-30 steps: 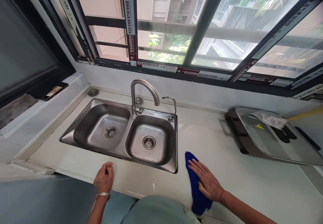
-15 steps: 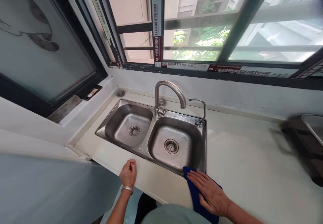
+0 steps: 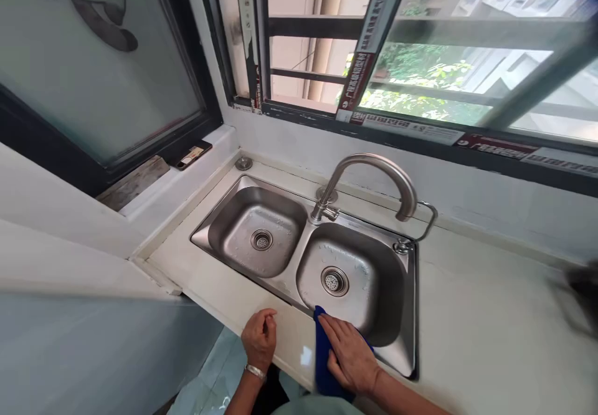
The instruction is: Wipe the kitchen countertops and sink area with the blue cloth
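Note:
A blue cloth (image 3: 326, 365) lies on the pale counter in front of the right basin, its tip at the sink's front rim. My right hand (image 3: 348, 354) presses flat on it, fingers stretched out and pointing up and left. Left of the cloth, my left hand (image 3: 260, 338) is curled closed at the counter's front edge, with nothing visible in it. The steel double sink (image 3: 290, 278) has water drops in both basins. A curved faucet (image 3: 369, 161) rises behind it.
A small thin tap (image 3: 432, 222) stands at the sink's back right corner. A phone-like dark object (image 3: 192, 153) rests on the left ledge beside a stone-like slab (image 3: 135, 183). The pale counter (image 3: 490, 315) extends right toward a blurred dark object (image 3: 583, 290).
My right hand and the blue cloth have moved left along the sink's front edge, nearer my left hand. The view has turned and shifted. My left hand stays closed.

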Tool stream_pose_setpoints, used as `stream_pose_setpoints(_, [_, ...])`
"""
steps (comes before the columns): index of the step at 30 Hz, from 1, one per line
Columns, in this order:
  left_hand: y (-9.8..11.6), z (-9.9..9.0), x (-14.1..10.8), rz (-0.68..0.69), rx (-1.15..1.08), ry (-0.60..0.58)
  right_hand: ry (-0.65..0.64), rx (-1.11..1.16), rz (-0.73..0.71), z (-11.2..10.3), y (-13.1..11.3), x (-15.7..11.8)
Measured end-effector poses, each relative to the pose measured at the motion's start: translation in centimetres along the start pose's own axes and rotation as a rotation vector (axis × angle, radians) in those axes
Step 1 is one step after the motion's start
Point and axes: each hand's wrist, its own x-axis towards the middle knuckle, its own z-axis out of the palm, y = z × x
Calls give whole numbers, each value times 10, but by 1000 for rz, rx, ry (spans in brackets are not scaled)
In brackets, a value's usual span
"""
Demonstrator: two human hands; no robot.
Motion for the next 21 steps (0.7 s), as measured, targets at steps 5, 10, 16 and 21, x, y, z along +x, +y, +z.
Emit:
stream_pose_setpoints(5, [-4, -25, -2, -257, -364, 16, 55, 2, -53, 2, -50, 70])
stream_pose_setpoints(10, [-24, -65, -11, -354, -377, 150, 111, 48, -10, 8, -105, 142])
stream_pose_setpoints(16, [-24, -100, -16, -213, -212, 129, 188, 91, 37, 18, -149, 206])
stream_pose_setpoints(21, [-2, -81, 15, -32, -66, 82, 151, 86, 74, 37, -149, 215])
